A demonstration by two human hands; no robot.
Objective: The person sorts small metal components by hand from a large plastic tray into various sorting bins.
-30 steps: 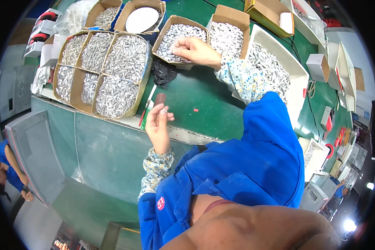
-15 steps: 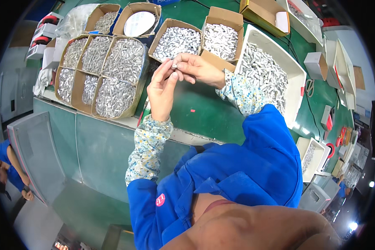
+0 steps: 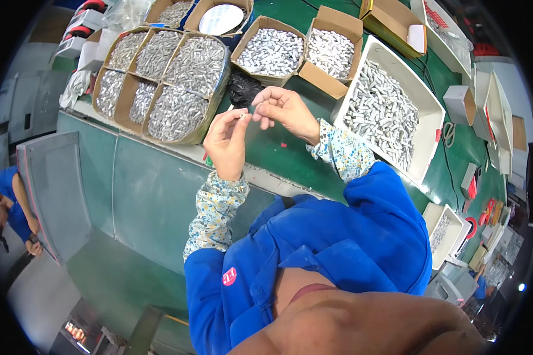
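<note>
Green matting covers our table [image 3: 260, 148], keeping parts easy to spot; our left hand [image 3: 226, 141] and right hand [image 3: 281, 109] pinch one small silvery metal cylinder [image 3: 241, 117] between narrowed fingers, raised near open cardboard boxes of silvery parts [image 3: 272, 52] for close inspection

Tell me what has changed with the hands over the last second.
The right hand left the cardboard box of small silver parts and came back toward the body. The left hand rose off the green table to meet it. Both hands now pinch one small pale part between their fingers, above the table. The boxes and the white tray of parts stayed where they were.
</note>
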